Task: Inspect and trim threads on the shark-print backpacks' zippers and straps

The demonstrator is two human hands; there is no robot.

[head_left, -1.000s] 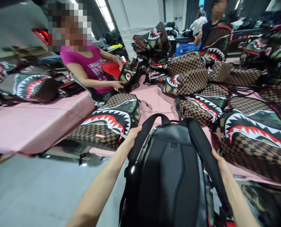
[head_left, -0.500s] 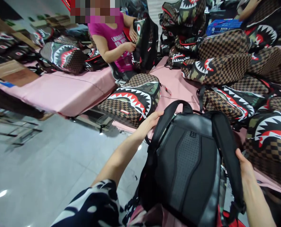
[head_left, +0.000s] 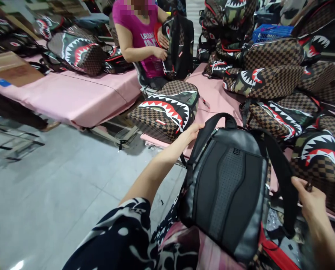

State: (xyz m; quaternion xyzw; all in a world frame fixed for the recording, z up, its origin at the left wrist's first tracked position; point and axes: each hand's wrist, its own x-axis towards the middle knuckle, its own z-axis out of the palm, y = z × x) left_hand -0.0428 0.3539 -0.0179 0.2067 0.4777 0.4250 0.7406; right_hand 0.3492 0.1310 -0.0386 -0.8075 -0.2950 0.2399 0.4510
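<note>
A black backpack (head_left: 229, 187) rests against my lap and the table edge, its padded back panel facing up. My left hand (head_left: 197, 132) grips the shoulder strap on its left side near the top; the fingertips are partly hidden behind the strap. On the other side, my right hand (head_left: 310, 195) pinches the right shoulder strap (head_left: 282, 176) and holds it out from the bag. Below, a red strip (head_left: 277, 253) shows at the bag's lower right. Just beyond my left hand lies a checkered backpack (head_left: 167, 108) with a shark-mouth print.
Several more shark-mouth backpacks (head_left: 280, 116) are heaped on the right of the pink-covered table (head_left: 209, 88). Across it, a person in a magenta shirt (head_left: 147, 41) handles another backpack (head_left: 181, 45). A blue basket (head_left: 271, 33) stands behind; a cardboard box (head_left: 15, 71) sits far left.
My right hand has pulled the right strap outward, away from the bag's back panel. My left hand stays on the left strap. The view has shifted slightly left.
</note>
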